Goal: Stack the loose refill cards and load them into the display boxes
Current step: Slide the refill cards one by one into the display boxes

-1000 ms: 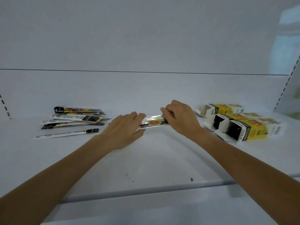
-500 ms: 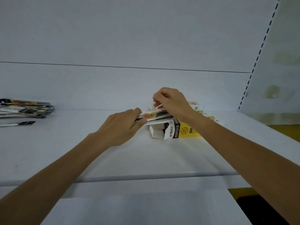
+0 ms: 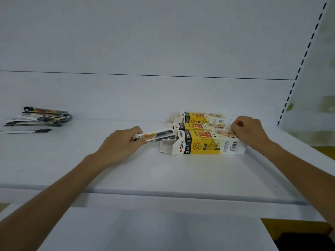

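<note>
My left hand (image 3: 123, 144) grips the near end of a small stack of refill cards (image 3: 157, 135). The far end of that stack sits in the open mouth of the front yellow-and-white display box (image 3: 208, 144), which lies on its side on the white shelf (image 3: 163, 171). At the closed right end of this box my right hand (image 3: 249, 132) holds it with curled fingers. Two more display boxes (image 3: 197, 122) lie side by side just behind it. A loose pile of refill cards (image 3: 41, 117) lies far left on the shelf.
One single card (image 3: 27, 131) lies in front of the left pile. The shelf's back wall stands close behind the boxes. A slotted upright (image 3: 301, 66) bounds the shelf on the right. The shelf's front lip (image 3: 163, 193) runs across below my forearms.
My right hand let go of the card stack and moved right to the front box's closed end. My left hand pushed the stack into the box's open mouth. My view shifted right.
</note>
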`<state>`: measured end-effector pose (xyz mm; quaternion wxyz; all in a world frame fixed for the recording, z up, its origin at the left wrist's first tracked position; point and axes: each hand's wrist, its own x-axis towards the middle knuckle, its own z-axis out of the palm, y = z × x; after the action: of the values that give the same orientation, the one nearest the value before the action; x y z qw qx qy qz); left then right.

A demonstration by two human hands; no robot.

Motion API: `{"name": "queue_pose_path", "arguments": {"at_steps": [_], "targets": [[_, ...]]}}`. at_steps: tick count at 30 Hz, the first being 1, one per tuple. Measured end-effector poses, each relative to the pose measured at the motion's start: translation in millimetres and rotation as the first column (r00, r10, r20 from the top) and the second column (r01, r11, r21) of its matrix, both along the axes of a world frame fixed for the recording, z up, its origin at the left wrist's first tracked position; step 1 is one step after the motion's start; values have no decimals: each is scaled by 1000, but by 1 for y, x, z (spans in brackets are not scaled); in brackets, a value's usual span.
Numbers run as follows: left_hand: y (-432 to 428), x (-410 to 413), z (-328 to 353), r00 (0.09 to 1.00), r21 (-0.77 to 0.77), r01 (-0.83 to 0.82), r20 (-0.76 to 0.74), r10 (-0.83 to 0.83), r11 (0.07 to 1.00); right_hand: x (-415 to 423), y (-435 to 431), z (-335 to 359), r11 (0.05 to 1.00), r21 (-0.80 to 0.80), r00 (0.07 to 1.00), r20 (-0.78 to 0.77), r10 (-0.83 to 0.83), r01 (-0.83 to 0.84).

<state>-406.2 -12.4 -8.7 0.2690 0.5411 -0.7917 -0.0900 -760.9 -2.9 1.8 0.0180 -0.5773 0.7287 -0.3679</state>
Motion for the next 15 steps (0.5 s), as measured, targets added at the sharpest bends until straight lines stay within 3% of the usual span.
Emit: {"name": "queue_pose_path", "arguments": {"at_steps": [7,15], "targets": [[1,-13,9,999,78,-18,-26,20,997,2,-1,1,997,-37,995,-72,64,-67],[-3,-15,11,988,352,75,-154,-21,933,2,-2,2,994,-49,987,-135,92,-99]]}}
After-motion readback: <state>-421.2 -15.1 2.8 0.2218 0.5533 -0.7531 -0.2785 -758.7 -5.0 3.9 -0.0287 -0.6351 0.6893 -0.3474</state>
